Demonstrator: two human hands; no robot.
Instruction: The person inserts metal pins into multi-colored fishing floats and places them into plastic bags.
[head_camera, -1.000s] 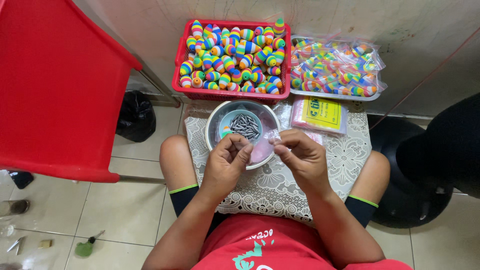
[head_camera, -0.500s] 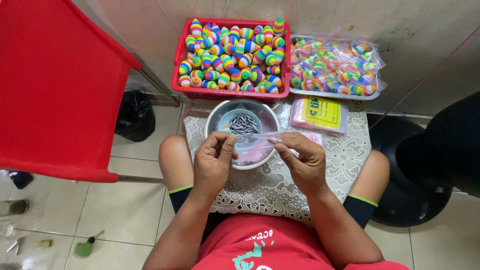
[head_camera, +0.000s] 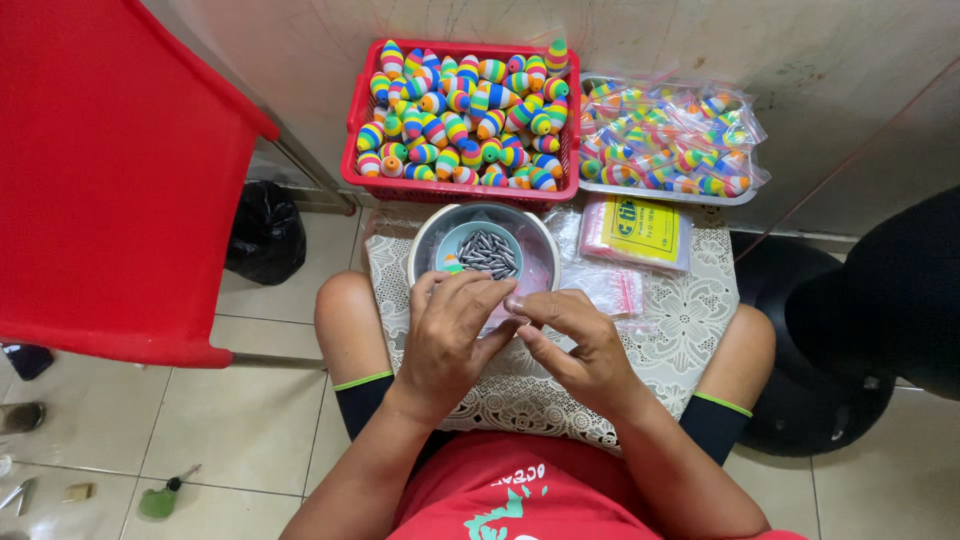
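Note:
My left hand and my right hand meet fingertip to fingertip over my lap, pinching a small clear plastic bag that is mostly hidden by the fingers. Just beyond them stands a metal bowl holding a small blue dish of grey bullet-shaped weights. Behind the bowl a red basket is piled with rainbow-striped foam floats. To its right, a metal tray holds floats packed in clear bags.
A white lace-covered board lies across my knees, with a yellow-labelled pack of small bags and loose clear bags on it. A red plastic chair stands left, a black bag beneath it, a black stool right.
My hands have come closer together. The clear bag that was stretched between them half a second ago is now gathered at my fingertips.

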